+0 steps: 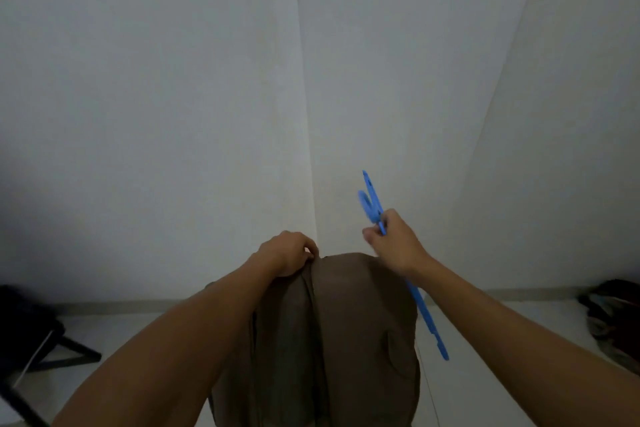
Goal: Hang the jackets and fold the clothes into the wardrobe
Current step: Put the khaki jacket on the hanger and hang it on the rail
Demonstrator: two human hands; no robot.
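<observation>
I am gripping the top edge of the brown jacket [332, 333] with my left hand [289, 253], holding it up at lower centre of the frame. My right hand [391, 243] is clamping the blue hanger [375, 215] just beside the collar. By my judgement the hanger is not yet inside, so hanging is only starting. A dark pile [613, 315] is lying on the floor at the right edge; no wardrobe is showing.

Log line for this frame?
left hand: grips brown jacket top | right hand: holds blue hanger | hanger not inserted
</observation>
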